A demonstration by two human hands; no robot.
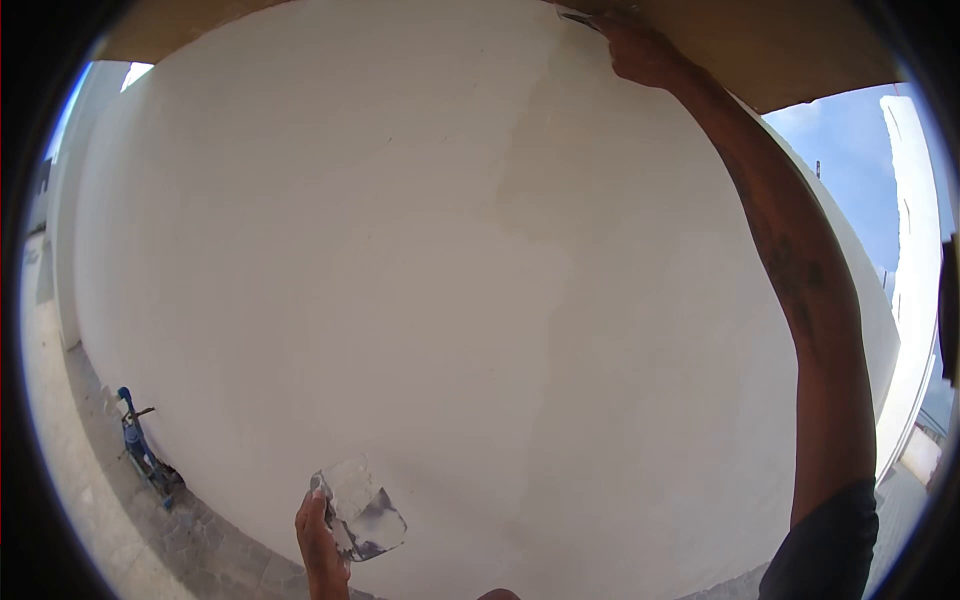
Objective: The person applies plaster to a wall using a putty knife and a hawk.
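Observation:
At the lower left, my left hand (pixel 321 543) grips a flat metal plate (pixel 378 525) by its left edge. Pale putty (pixel 350 487) is smeared over much of the plate. My right hand (pixel 640 50) is raised high on the arm's full stretch, closed around a putty knife (pixel 578 18) whose handle is hidden in the fingers. The blade is at the top of the white wall (pixel 400 300), close under the brown overhang; whether it touches cannot be made out. A darker, damp-looking patch (pixel 545 170) runs down the wall below the knife.
A brown overhang (pixel 800 50) spans the top of the view. A blue scooter-like object (pixel 145 450) leans at the wall's foot on the left, on grey paving (pixel 215 540). Another white wall (pixel 915 220) stands outside at the right, under blue sky.

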